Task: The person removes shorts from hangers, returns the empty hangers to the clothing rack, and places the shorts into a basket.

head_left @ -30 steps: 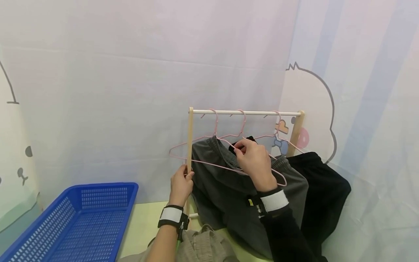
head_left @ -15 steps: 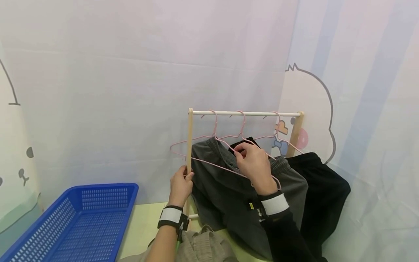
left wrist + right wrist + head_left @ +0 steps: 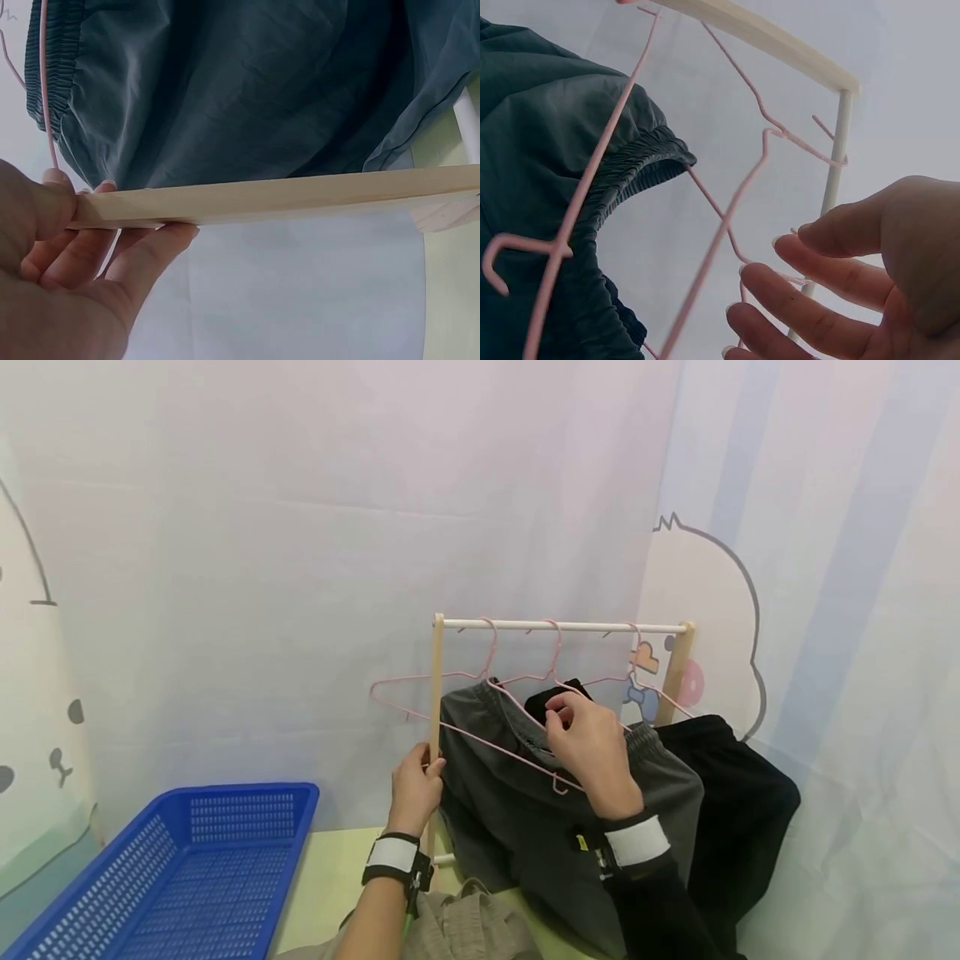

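My left hand (image 3: 415, 787) grips the left wooden post (image 3: 262, 201) of a small clothes rack, fingers on both sides of it. A pink wire hanger (image 3: 480, 739) hooks over the white rail (image 3: 517, 625) nearest that post. Its lower bar crosses in front of dark grey elastic-waist trousers (image 3: 510, 802); a small hook (image 3: 517, 255) sticks out from it. Beside the hanger's right arm is my right hand (image 3: 592, 752). In the right wrist view its fingers are loosely bent and hold nothing. The hanger's right end is hidden behind this hand.
Two more pink hangers hang farther along the rail, with grey (image 3: 667, 777) and black (image 3: 750, 802) garments. A blue basket (image 3: 300, 827) stands left on the pale yellow table (image 3: 337, 852). Khaki cloth (image 3: 472, 922) lies at the near edge.
The front hanger has turned, its left end swinging farther left and its right end going behind my right hand. My right fingers have come off its arm. The left hand stays on the post.
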`<state>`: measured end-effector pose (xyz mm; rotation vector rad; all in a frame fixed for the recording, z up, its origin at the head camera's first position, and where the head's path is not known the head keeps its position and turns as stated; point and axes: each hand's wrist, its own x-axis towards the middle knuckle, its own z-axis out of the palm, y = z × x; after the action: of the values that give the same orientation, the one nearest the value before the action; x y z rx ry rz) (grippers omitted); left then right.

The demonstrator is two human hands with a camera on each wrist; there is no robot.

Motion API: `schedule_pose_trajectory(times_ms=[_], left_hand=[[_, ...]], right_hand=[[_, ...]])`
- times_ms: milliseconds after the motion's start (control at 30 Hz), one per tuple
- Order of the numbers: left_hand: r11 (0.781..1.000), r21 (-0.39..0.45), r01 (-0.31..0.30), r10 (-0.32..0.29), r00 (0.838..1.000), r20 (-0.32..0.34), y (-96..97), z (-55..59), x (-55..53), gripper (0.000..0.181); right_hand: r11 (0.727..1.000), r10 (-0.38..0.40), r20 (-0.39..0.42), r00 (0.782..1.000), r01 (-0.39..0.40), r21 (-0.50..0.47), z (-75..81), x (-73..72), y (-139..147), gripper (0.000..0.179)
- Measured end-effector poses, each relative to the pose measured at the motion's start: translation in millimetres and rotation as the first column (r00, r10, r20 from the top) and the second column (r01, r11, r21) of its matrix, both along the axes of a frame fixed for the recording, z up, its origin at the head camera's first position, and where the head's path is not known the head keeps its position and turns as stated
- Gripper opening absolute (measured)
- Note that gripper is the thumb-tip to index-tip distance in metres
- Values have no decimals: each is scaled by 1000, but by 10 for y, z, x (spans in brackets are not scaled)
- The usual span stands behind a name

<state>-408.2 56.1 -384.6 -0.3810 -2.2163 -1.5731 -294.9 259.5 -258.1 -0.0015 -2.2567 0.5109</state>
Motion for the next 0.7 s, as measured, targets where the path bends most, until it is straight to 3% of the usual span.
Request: schedule_pose_trajectory(times_ms=[300,533,700], left_hand=[[1000,-4,-4,4,1000,-10,33,-33,22,21],[1000,8,-9,9,1000,-17,19,-19,22,23],[1000,7,-16,16,1000,-4,17,-5,24,24]], right_hand=[[1000,29,-16,999,-29,-9,-360,308,-153,27],[979,179,-27,983,-181,-95,-643,498,-360,30],[966,208,12,978,-204,-157,-780,562,-475,29]])
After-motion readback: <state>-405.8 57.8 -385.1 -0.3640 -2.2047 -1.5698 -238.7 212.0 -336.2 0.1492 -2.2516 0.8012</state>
